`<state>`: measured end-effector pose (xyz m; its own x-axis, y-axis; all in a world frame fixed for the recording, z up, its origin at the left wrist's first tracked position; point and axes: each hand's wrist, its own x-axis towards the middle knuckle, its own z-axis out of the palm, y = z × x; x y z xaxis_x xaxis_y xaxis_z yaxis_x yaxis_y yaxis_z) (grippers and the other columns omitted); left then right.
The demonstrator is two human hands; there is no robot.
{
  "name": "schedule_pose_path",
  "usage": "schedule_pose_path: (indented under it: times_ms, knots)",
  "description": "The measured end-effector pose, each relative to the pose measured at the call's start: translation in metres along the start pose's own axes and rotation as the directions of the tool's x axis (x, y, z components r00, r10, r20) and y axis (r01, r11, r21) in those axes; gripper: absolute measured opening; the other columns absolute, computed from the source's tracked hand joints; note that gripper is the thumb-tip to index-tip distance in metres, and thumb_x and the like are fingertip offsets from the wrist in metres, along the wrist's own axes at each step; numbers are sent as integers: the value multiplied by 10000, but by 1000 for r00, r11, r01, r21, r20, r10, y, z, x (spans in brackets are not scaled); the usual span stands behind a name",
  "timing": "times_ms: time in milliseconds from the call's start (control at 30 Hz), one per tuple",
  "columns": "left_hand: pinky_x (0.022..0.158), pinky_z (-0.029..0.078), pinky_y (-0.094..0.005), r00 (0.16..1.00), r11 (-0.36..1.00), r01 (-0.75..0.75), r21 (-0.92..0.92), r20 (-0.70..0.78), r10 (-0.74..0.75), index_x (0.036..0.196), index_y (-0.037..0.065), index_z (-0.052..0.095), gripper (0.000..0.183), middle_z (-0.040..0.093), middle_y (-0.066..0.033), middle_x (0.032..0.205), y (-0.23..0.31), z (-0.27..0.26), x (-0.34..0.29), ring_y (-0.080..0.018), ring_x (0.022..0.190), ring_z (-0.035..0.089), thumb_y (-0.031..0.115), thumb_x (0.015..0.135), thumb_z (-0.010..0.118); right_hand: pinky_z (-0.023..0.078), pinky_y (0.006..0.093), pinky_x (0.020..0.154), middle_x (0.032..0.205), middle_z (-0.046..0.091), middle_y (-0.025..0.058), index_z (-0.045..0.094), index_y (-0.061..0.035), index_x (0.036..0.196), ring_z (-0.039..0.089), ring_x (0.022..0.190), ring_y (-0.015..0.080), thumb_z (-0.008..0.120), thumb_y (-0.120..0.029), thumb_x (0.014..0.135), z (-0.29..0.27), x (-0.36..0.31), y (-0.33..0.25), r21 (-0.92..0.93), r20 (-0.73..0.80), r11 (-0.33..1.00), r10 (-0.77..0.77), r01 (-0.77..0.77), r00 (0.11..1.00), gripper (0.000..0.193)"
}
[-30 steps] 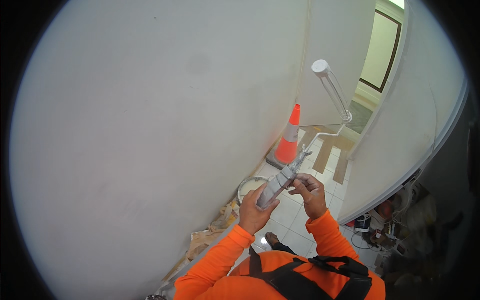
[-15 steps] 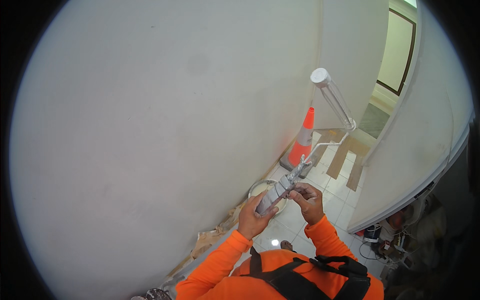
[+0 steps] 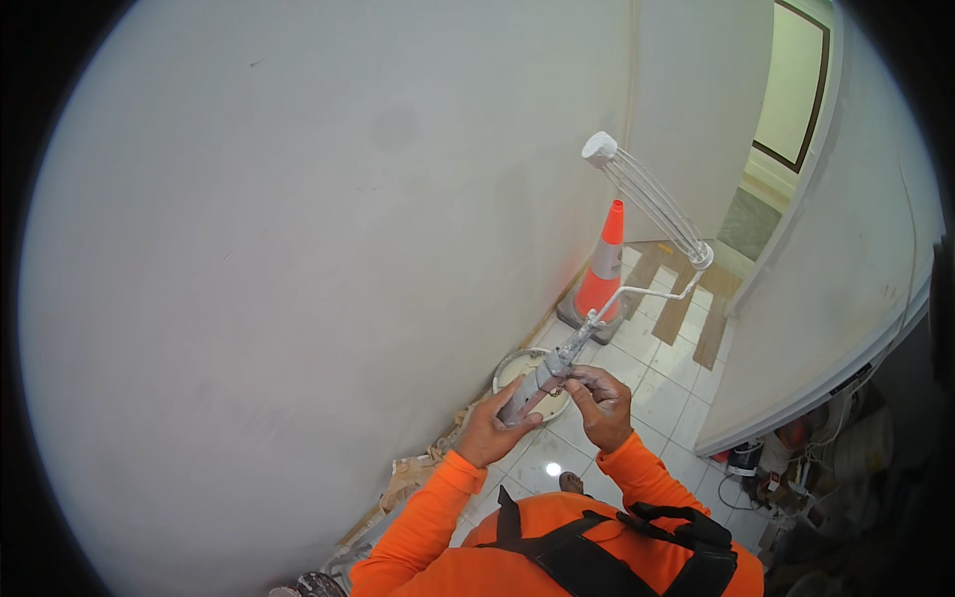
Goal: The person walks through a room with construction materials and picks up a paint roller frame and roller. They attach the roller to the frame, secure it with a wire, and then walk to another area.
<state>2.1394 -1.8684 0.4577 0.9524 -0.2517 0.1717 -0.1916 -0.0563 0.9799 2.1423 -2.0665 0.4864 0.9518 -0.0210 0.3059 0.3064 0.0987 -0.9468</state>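
A paint roller frame (image 3: 657,294) with a bare white wire cage and a white end cap (image 3: 599,149) slants up and away from me. Its handle (image 3: 545,383) is grey, bulky and looks wrapped, perhaps in tape. My left hand (image 3: 489,430) is closed round the lower part of that handle. On its right side, my right hand (image 3: 603,406) pinches at the wrapping with thumb and fingers; a small dark strand may lie there, too fine to make out. Beneath the handle, a round bucket (image 3: 505,376) of pale liquid stands on the floor.
An orange traffic cone (image 3: 600,279) stands by the left wall (image 3: 298,249). Wood-look planks (image 3: 708,336) lie on white floor tiles (image 3: 662,410). Crumpled brown paper (image 3: 410,478) runs along the wall's foot. Tools and cables (image 3: 776,483) clutter the lower right, below a curved-looking panel (image 3: 846,298).
The roller frame has turned, so its cage swings a little left and shows its separate wires. Both hands have shifted slightly left and down with the handle, keeping their holds.
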Motion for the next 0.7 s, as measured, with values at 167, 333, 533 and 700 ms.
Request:
schedule_pose_path:
  times_ms: [167,333,533,700]
  knots:
    - [1015,407,-303,994,994,75,-73,80,-69,1395,-27,452,674,608,-127,1252,11,0,4,-163,1162,549,170,833,769,524,277,788,963,685,113,620,58,1105,654,894,158,628,-129,947,-13,9,-4,97,9,994,49,-49,999,245]
    - [1019,409,-312,996,998,61,-21,71,-60,1394,-21,456,669,605,-146,1269,5,-1,5,-179,1182,549,174,835,768,556,315,755,962,682,122,610,56,1121,664,875,189,616,-187,951,-22,36,-17,124,-65,991,55,-47,996,297]
    - [990,446,-331,999,989,-36,145,3,36,1386,-7,473,681,613,-207,1253,-7,3,3,-239,1158,598,194,814,784,537,290,696,885,689,106,666,53,999,663,822,177,677,-135,900,-31,48,-28,78,-54,988,140,-135,989,212]
    - [979,454,-331,998,990,-54,130,-5,55,1390,-7,466,691,616,-207,1248,-21,6,0,-259,1150,606,230,822,778,525,286,707,854,678,95,655,39,940,648,790,161,643,-112,891,-29,46,-37,39,-50,969,246,-244,968,159]
